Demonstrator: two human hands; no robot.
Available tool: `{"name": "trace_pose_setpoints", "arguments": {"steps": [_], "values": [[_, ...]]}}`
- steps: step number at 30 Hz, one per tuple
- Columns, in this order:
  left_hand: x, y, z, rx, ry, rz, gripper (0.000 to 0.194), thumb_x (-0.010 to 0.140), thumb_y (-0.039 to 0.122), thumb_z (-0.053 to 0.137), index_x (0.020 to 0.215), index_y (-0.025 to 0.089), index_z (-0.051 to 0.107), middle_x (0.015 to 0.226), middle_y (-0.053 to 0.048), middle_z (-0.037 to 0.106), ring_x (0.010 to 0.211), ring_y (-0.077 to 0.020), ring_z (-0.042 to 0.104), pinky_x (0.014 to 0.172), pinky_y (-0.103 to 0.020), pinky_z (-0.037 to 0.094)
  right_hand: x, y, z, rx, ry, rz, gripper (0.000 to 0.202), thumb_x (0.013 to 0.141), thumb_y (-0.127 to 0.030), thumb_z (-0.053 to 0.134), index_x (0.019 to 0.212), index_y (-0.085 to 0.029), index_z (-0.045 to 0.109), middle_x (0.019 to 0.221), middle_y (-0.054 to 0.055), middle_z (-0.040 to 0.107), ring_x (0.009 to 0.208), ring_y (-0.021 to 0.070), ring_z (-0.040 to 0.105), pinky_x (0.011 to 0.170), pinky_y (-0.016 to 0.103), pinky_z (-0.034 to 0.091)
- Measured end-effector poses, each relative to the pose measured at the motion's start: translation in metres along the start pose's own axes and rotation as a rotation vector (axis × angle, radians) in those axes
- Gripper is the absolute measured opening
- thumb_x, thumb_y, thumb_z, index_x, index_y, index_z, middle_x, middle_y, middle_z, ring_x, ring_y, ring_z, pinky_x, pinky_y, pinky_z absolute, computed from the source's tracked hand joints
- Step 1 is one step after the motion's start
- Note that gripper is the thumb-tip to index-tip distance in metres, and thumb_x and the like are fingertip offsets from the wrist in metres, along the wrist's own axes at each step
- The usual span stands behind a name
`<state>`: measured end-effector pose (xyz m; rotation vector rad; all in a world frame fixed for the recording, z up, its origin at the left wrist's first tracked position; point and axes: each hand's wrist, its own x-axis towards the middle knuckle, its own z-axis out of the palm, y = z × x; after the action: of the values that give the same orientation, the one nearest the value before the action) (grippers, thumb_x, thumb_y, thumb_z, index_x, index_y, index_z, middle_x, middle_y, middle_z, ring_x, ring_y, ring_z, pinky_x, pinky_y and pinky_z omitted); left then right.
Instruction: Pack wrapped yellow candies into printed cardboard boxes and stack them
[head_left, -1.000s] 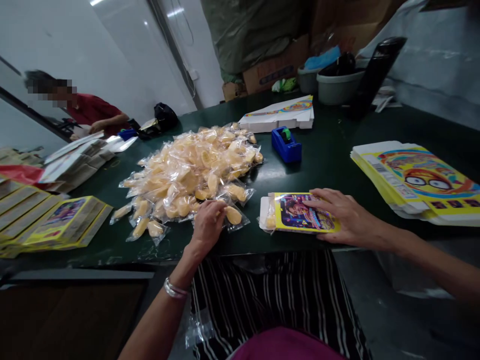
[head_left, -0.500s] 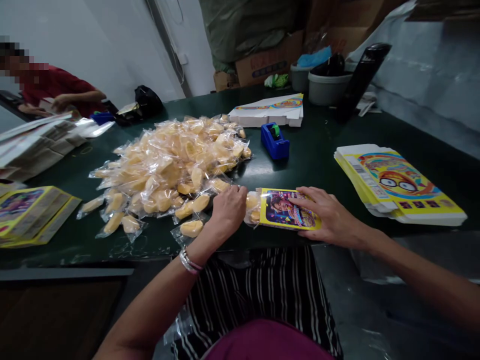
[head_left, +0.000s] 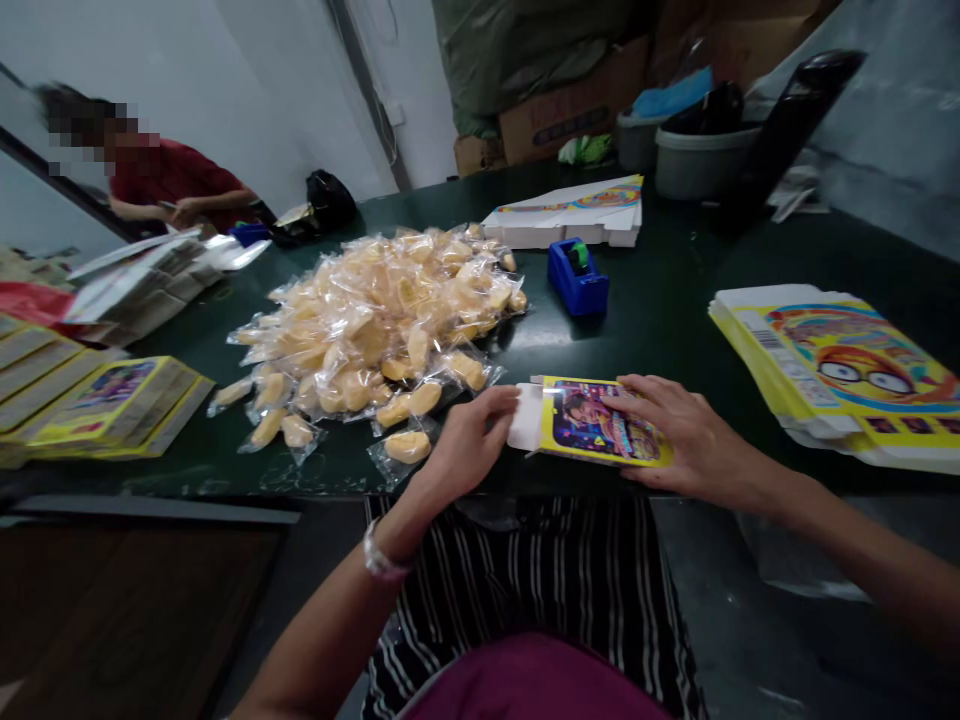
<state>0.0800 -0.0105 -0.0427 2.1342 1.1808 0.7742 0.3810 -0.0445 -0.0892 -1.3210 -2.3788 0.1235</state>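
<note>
A small yellow printed box (head_left: 592,420) lies on the dark green table near its front edge, its white end flap (head_left: 526,417) sticking out to the left. My right hand (head_left: 675,430) is wrapped over the box's right end. At the flap's left edge is my left hand (head_left: 472,435), fingers bent, thumb and fingertips a little apart, with nothing visible between them. Just left of that hand spreads a big pile of clear-wrapped yellow pieces (head_left: 375,320). One wrapped piece (head_left: 407,447) lies close to the wrist side.
A blue tape dispenser (head_left: 577,280) stands behind the box. Flat printed cartons (head_left: 847,370) are stacked at the right, white ones (head_left: 566,215) at the back. Closed yellow boxes (head_left: 112,405) sit left. A person in red (head_left: 180,185) is at the far left.
The view has swung left. My left hand has drawn back from the box opening, where wrapped pieces showed before; now the white flap shows there. My right hand stays on the box.
</note>
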Motion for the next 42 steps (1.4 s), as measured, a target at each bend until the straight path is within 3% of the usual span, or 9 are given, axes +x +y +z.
{"name": "trace_pose_setpoints", "arguments": {"steps": [2,5,8,15,20,24,30,37,42], "values": [[-0.029,-0.013,-0.032,0.293,0.196,0.026,0.02,0.089,0.018,0.054,0.104,0.021,0.067,0.103,-0.008,0.073,0.096,-0.025,0.066,0.087,-0.042,0.053,0.0,0.003,0.001,0.007,-0.014,-0.012,0.077,0.073,-0.044,0.069,0.143,-0.026,0.044,0.144,0.018,0.046,0.126,0.0442,0.047,0.087,0.059,0.047],[-0.066,-0.041,-0.07,0.685,0.128,-0.011,0.016,0.086,0.023,0.062,0.1,0.021,0.07,0.094,-0.011,0.07,0.09,-0.0306,0.06,0.08,-0.047,0.053,0.001,0.006,0.001,0.035,-0.032,-0.022,0.078,0.073,-0.045,0.069,0.145,-0.028,0.044,0.145,0.016,0.046,0.126,0.0455,0.046,0.087,0.061,0.046],[-0.086,-0.061,-0.082,0.782,0.034,-0.011,0.009,0.087,0.022,0.061,0.088,0.022,0.069,0.092,-0.011,0.069,0.089,-0.0307,0.058,0.077,-0.046,0.052,0.002,0.006,0.002,0.042,-0.026,-0.01,0.078,0.074,-0.046,0.069,0.145,-0.031,0.043,0.145,0.014,0.046,0.125,0.0451,0.047,0.087,0.06,0.047],[-0.067,-0.023,-0.057,0.425,0.112,0.133,0.013,0.096,0.022,0.049,0.095,0.022,0.062,0.105,-0.007,0.067,0.097,-0.0224,0.062,0.083,-0.037,0.051,0.005,0.002,-0.001,0.038,-0.043,-0.016,0.075,0.07,-0.04,0.075,0.139,-0.025,0.049,0.144,0.018,0.046,0.13,0.0423,0.044,0.094,0.061,0.043],[0.001,0.001,-0.016,0.297,-0.083,0.134,0.02,0.091,0.02,0.047,0.082,0.019,0.065,0.085,-0.007,0.063,0.076,-0.0195,0.058,0.07,-0.034,0.047,0.006,-0.001,-0.005,0.039,-0.058,0.01,0.077,0.069,-0.037,0.077,0.14,-0.026,0.048,0.144,0.018,0.046,0.129,0.0419,0.044,0.091,0.062,0.045],[0.032,-0.002,-0.007,0.224,-0.235,0.139,0.026,0.08,0.01,0.051,0.058,0.02,0.058,0.067,-0.003,0.059,0.064,-0.0161,0.053,0.066,-0.031,0.043,0.004,-0.003,-0.004,0.069,-0.016,-0.011,0.077,0.067,-0.035,0.077,0.139,-0.027,0.05,0.144,0.018,0.047,0.13,0.0422,0.044,0.095,0.063,0.041],[0.036,-0.01,-0.014,-0.013,-0.373,0.019,0.018,0.07,0.009,0.058,0.055,0.02,0.061,0.055,0.001,0.058,0.053,-0.0128,0.05,0.059,-0.028,0.041,0.005,-0.007,-0.009,0.081,-0.05,-0.018,0.074,0.069,-0.033,0.077,0.138,-0.023,0.051,0.143,0.02,0.046,0.131,0.0415,0.043,0.098,0.062,0.04],[0.028,-0.009,0.019,-0.651,-0.381,-0.203,0.036,0.088,0.021,0.049,0.124,0.018,0.057,0.108,-0.014,0.074,0.096,-0.0225,0.072,0.083,-0.038,0.058,0.003,-0.011,-0.007,0.037,0.022,-0.024,0.08,0.067,-0.031,0.076,0.14,-0.024,0.044,0.144,0.019,0.044,0.131,0.0415,0.041,0.098,0.06,0.04],[0.022,-0.002,0.019,-0.89,-0.456,-0.283,0.028,0.086,0.032,0.059,0.111,0.021,0.065,0.106,-0.012,0.075,0.101,-0.0285,0.072,0.086,-0.045,0.06,0.008,-0.042,-0.007,-0.113,0.107,-0.036,0.069,0.07,-0.027,0.073,0.134,-0.022,0.048,0.142,0.023,0.046,0.129,0.0443,0.042,0.096,0.061,0.038]]}}
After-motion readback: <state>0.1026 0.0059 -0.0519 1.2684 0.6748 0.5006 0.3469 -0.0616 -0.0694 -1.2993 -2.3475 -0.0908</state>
